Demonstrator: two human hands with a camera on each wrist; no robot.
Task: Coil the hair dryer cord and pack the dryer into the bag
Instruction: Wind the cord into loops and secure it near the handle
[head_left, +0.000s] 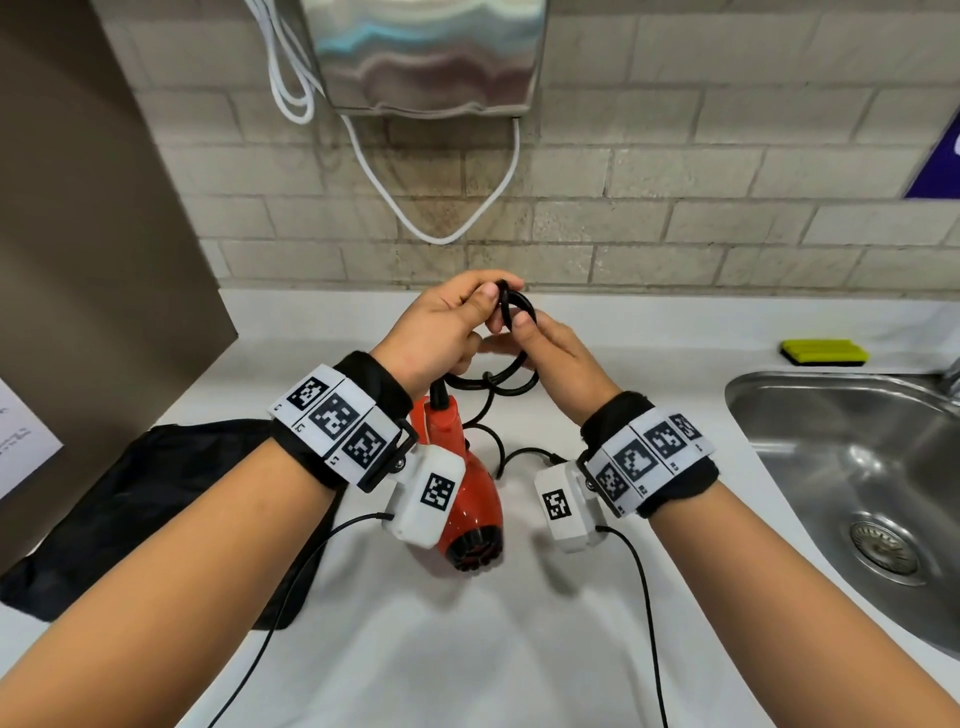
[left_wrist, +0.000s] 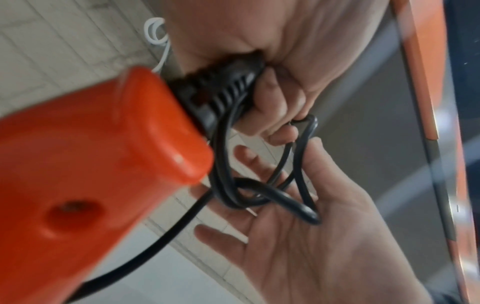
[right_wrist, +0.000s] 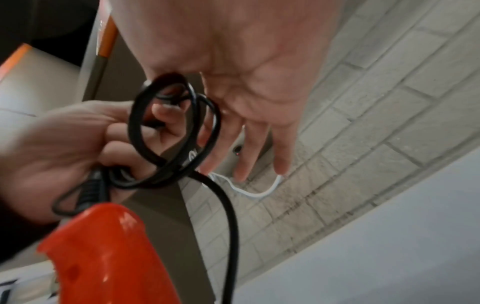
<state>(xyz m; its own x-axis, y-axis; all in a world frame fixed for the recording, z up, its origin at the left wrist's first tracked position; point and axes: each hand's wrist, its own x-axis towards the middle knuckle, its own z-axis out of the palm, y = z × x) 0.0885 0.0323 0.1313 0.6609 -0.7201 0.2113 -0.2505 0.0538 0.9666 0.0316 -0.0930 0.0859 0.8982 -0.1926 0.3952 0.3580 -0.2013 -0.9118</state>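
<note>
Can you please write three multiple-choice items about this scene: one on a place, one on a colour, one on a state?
1. Where does the black bag lie?
A. on the counter, left of the dryer
B. in the sink
C. on the wall

2. What colour is the hair dryer?
A. blue
B. orange-red
C. white

3. What is the state of the cord?
A. fully coiled and tied
B. partly coiled, with some left loose on the counter
C. plugged into the wall

Answers:
1 A: the head view shows it flat on the white counter.
2 B: all three views show this body colour.
3 B: the left hand holds a few loops, the right hand is open beside them, and slack trails below.
</note>
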